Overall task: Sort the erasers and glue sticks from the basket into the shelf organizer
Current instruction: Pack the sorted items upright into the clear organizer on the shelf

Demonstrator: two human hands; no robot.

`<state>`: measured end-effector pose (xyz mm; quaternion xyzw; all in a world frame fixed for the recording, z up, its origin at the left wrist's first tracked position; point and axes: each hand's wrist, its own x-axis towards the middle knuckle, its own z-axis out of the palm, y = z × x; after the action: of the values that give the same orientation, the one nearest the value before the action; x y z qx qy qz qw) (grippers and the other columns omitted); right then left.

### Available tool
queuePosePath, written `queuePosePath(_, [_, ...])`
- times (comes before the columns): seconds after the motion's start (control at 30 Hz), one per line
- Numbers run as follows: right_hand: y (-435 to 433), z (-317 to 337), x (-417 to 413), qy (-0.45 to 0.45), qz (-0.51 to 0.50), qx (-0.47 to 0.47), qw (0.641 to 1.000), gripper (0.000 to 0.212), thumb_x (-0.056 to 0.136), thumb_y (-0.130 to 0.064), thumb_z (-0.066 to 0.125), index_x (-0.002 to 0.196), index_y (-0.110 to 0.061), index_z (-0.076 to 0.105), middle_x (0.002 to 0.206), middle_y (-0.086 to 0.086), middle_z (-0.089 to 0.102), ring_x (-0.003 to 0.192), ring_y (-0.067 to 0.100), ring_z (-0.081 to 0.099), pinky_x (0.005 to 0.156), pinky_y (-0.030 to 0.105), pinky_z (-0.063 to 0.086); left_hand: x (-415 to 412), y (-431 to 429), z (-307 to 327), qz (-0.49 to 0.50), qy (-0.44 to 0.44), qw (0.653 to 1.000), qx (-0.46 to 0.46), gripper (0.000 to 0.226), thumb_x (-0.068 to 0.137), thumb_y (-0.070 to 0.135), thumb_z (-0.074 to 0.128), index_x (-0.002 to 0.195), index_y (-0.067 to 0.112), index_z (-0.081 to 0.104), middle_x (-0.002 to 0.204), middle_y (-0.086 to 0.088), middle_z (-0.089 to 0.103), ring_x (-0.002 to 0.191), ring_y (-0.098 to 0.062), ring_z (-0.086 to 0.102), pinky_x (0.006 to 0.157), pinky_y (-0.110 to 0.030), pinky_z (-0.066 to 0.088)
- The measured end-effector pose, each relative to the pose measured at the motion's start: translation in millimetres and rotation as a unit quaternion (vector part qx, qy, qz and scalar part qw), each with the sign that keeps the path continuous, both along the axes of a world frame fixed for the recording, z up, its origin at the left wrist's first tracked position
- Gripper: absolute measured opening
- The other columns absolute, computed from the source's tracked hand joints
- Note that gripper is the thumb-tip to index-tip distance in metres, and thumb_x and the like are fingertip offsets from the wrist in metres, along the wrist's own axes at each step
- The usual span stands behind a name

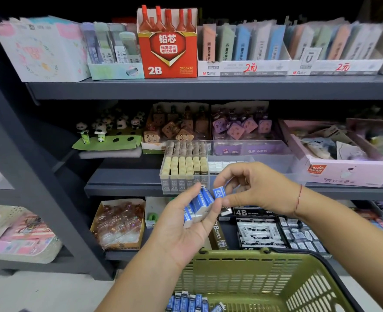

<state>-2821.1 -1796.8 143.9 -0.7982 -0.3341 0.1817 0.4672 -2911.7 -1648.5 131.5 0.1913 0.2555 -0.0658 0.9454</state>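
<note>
Holding eraser stack [198,204] in L hand [181,224] | R hand [255,188] pinches single eraser [219,192] just beside it | both above basket [242,278]

Dark grey metal shelving unit [208,87], three tiers in view, lower boards stepping forward. Slanted dark grey upright post [51,176] at left. Pale grey smooth floor [39,293] lower left. Top tier: red cardboard box marked 2B [168,52] among pale display cartons. Middle tier, right: pink cardboard tray [343,170]. Far left: cream perforated plastic bin [17,255] on a neighbouring shelf. Dark above the top tier; shelf fronts brightly lit.
</note>
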Motion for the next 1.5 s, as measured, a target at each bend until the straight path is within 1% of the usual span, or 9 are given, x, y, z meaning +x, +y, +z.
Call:
queuePosePath(0.2, [12.8,-16.9,-23.7,0.153,-0.138,0.087,0.975,0.018,0.087,-0.010,0.066,0.098,-0.007,0.052,0.077,0.009,0.065,0.059,0.021,0.067,0.055,0.027,0.057,4.0,3.1,-4.1,0.039,-0.001,0.999,-0.026,0.021,0.079,0.004,0.069,0.098,-0.001,0.063,0.100,-0.029,0.067,0.080,-0.035,0.070,0.065,-0.040,0.060])
queuePosePath(0.3, [16.9,-22.2,-29.9,0.196,-0.142,0.123,0.963,0.015,0.089,-0.006,0.062,0.101,-0.002,0.053,0.064,0.009,0.067,0.056,0.019,0.067,0.054,0.025,0.058,4.0,3.6,-4.0,0.039,0.000,0.999,-0.010,0.015,0.080,0.006,0.069,0.092,-0.001,0.063,0.090,-0.026,0.069,0.074,-0.032,0.071,0.061,-0.036,0.061])
queuePosePath(0.4, [14.2,-21.1,-26.6,0.208,-0.154,0.156,0.953,0.014,0.085,0.002,0.063,0.098,0.003,0.058,0.064,0.013,0.067,0.051,0.017,0.065,0.050,0.022,0.055,5.7,6.8,-6.4,0.045,-0.003,0.999,-0.012,0.030,0.075,0.004,0.071,0.103,-0.003,0.064,0.100,-0.024,0.068,0.090,-0.032,0.069,0.058,-0.036,0.061])
queuePosePath(0.57, [-14.3,0.1,19.1,0.044,-0.234,0.134,0.962,0.011,0.081,0.003,0.068,0.085,-0.007,0.067,0.069,0.014,0.065,0.052,0.014,0.061,0.053,0.021,0.055,6.1,10.7,-10.2,0.057,0.016,0.998,-0.008,0.043,0.081,0.003,0.069,0.123,-0.006,0.058,0.114,-0.028,0.064,0.102,-0.037,0.066,0.053,-0.037,0.060])
queuePosePath(0.7, [-29.9,11.6,66.4,-0.201,-0.234,-0.096,0.946,0.012,0.077,-0.006,0.076,0.085,-0.014,0.072,0.067,0.001,0.061,0.059,0.014,0.055,0.057,0.006,0.042,6.3,6.7,-12.1,0.048,0.027,0.998,-0.007,0.039,0.084,0.002,0.067,0.122,-0.006,0.058,0.113,-0.029,0.064,0.101,-0.038,0.066,0.057,-0.039,0.061])
queuePosePath(0.8, [-20.0,6.1,82.8,-0.295,-0.160,-0.232,0.913,0.013,0.077,-0.008,0.074,0.090,-0.011,0.072,0.072,-0.002,0.061,0.067,0.012,0.053,0.062,0.011,0.038,7.3,4.8,-11.7,0.044,0.030,0.999,-0.001,0.037,0.085,0.001,0.066,0.121,-0.006,0.059,0.112,-0.029,0.064,0.102,-0.038,0.066,0.064,-0.040,0.058])
queuePosePath(0.9, [-7.2,-4.9,94.7,-0.313,-0.104,-0.295,0.897,0.015,0.080,-0.010,0.072,0.093,-0.009,0.067,0.080,-0.001,0.062,0.076,0.012,0.055,0.075,0.024,0.045,8.2,4.4,-12.1,0.046,0.030,0.998,-0.002,0.037,0.085,0.001,0.067,0.120,-0.006,0.059,0.111,-0.029,0.065,0.101,-0.038,0.066,0.062,-0.041,0.061])
queuePosePath(1.2, [-0.8,-20.5,110.3,-0.343,-0.058,-0.346,0.871,0.024,0.078,-0.028,0.075,0.073,-0.022,0.053,0.078,-0.006,0.058,0.076,0.016,0.054,0.068,0.030,0.044,7.0,5.2,-13.9,0.039,0.031,0.999,0.001,0.035,0.084,0.003,0.067,0.117,-0.007,0.060,0.102,-0.030,0.067,0.094,-0.039,0.067,0.060,-0.040,0.061])
queuePosePath(1.5, [-8.7,-14.1,108.5,-0.300,-0.059,-0.361,0.881,0.010,0.084,-0.027,0.070,0.077,-0.022,0.064,0.083,-0.006,0.064,0.080,0.015,0.060,0.072,0.027,0.046,7.3,-0.1,-14.2,0.023,0.021,0.999,-0.007,0.038,0.084,0.003,0.066,0.120,-0.006,0.059,0.105,-0.032,0.066,0.098,-0.040,0.067,0.057,-0.039,0.061])
